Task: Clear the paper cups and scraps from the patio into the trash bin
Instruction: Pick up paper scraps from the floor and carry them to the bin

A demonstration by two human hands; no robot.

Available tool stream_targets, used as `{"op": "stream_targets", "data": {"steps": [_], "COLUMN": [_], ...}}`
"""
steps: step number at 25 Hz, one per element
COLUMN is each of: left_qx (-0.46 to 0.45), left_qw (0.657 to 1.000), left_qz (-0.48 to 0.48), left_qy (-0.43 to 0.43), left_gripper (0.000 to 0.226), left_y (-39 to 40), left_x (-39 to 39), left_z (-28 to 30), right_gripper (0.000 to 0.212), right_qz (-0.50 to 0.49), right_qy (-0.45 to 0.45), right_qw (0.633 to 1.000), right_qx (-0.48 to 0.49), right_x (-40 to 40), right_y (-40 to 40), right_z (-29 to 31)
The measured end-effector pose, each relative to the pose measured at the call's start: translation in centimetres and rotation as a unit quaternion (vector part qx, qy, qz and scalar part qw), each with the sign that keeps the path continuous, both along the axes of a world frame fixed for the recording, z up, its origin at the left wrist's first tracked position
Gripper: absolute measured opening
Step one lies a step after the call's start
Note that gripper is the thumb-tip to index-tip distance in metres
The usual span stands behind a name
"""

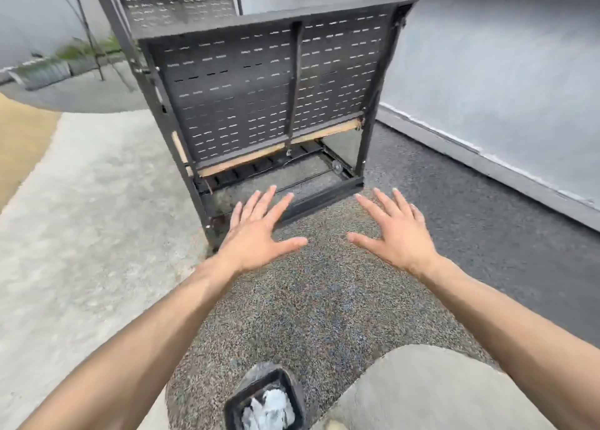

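Patio ground (308, 299), speckled pebble finish at centre frame; pale concrete strip down the left edge, darker paving toward the right, grey wall (487, 56) filling the upper right.

Item, left of centre: your left hand (259, 231), palm down, fingers straight and spread apart, holding nothing. It hovers over the pebble surface, seemingly free for the next pick.

Item, upper centre: black perforated metal frame (259, 98), tilted, its base rail just beyond your fingertips. You likely face it to check beneath; no cup or scrap shows there.

Item, bottom centre: black trash bin (233, 407), set close by your feet, probably so drops stay short. White crumpled scraps (269, 407) lie inside it.

Item, right of centre: your right hand (396, 231), mirrored pose, fingers splayed, empty.

Item, lower right: pale trouser leg (422, 390), knee beside the bin.

No loose paper cups appear on the visible ground; judged largely cleared.
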State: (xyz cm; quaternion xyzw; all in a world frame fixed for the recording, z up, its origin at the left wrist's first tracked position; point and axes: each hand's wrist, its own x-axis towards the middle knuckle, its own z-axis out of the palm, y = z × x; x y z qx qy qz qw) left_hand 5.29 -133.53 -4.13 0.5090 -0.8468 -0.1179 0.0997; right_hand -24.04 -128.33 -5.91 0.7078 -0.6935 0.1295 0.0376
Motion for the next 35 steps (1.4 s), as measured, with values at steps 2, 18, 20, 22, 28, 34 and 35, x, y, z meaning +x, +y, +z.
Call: {"op": "stream_targets", "data": {"steps": [2,18,20,22,28,34,35], "left_qx": [-0.020,0.017,0.018,0.019,0.053,0.067,0.072], "left_qw": [0.998,0.845,0.818,0.795,0.737,0.682,0.676], "left_qz": [-0.062,-0.528,-0.568,-0.601,-0.671,-0.728,-0.733], "left_qy": [0.011,0.086,0.086,0.081,0.058,0.022,0.016], "left_gripper": [0.096,0.093,0.093,0.093,0.089,0.091,0.091], "left_y": [0.2,23.4,28.3,33.5,47.1,56.1,57.2], "left_x": [-3.2,-38.5,-42.0,-45.4,-51.9,-56.3,-56.9], "left_z": [0.4,-1.4,-1.5,-1.5,-2.8,-5.5,-6.0], "right_gripper": [0.085,0.080,0.079,0.080,0.077,0.070,0.069], "right_qz": [-0.063,-0.563,-0.605,-0.644,-0.723,-0.789,-0.799], "right_qy": [-0.008,-0.034,-0.037,-0.048,-0.088,-0.152,-0.161], "right_qw": [0.998,0.820,0.789,0.755,0.669,0.564,0.550], "right_qx": [-0.012,-0.094,-0.102,-0.113,-0.148,-0.189,-0.183], "right_x": [-2.0,-15.9,-16.6,-17.1,-16.9,-14.4,-14.0], "right_y": [4.0,48.8,54.7,60.3,72.1,79.3,80.1], "right_z": [0.2,1.1,0.9,0.7,-1.6,-6.4,-7.2]}}
